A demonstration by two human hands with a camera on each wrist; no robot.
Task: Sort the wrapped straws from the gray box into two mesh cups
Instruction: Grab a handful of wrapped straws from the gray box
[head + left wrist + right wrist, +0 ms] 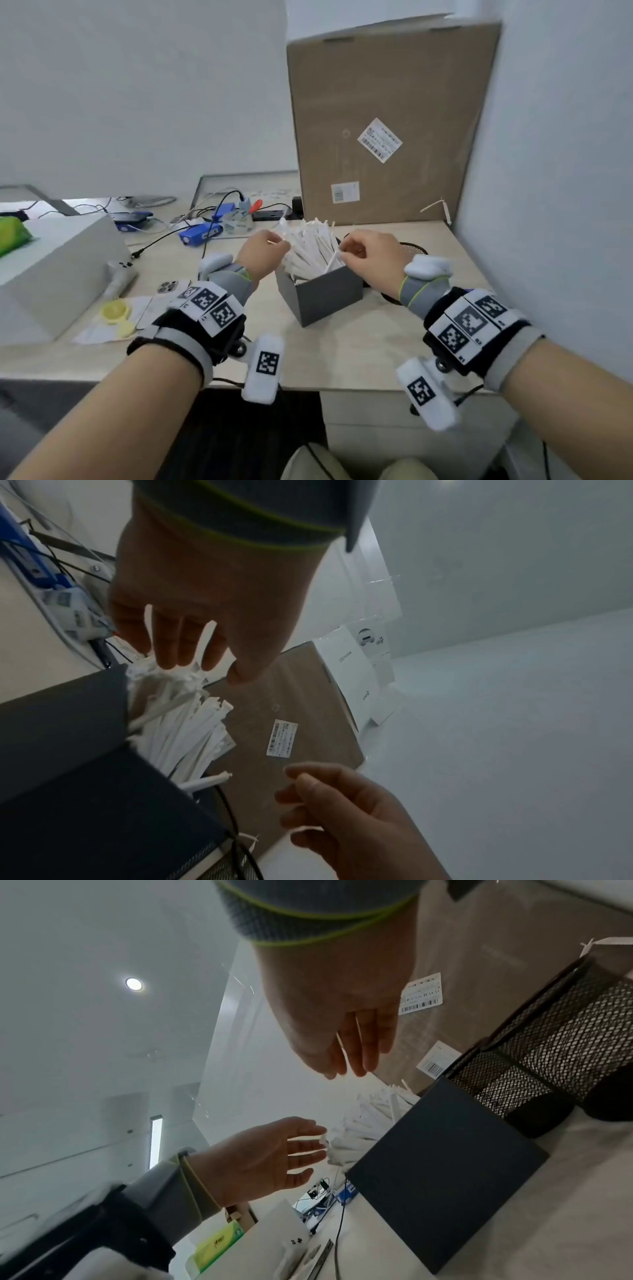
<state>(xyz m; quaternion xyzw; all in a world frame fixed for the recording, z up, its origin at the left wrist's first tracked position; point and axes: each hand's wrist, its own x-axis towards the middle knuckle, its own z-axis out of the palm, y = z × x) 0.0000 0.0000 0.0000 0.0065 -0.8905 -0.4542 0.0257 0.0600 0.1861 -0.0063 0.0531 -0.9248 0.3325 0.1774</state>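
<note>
The gray box [320,296] stands mid-table, packed with white wrapped straws [310,245]. My left hand [279,244] is at the bundle's left side, its fingers [171,647] fairly straight and pushed in among the straw tips. My right hand [342,251] is at the right side, curled, and pinches one wrapped straw [331,263] that slants out of the box. Two black mesh cups [514,1088] [589,1031] stand side by side just behind the box on the right. In the head view my right hand hides most of them, and only a rim [415,247] shows.
A tall cardboard box [387,120] leans against the wall behind, with one loose straw [436,205] at its foot. The wall [548,205] closes the right side. To the left are cables and blue devices [202,234], a phone [168,286] and a white box [51,267].
</note>
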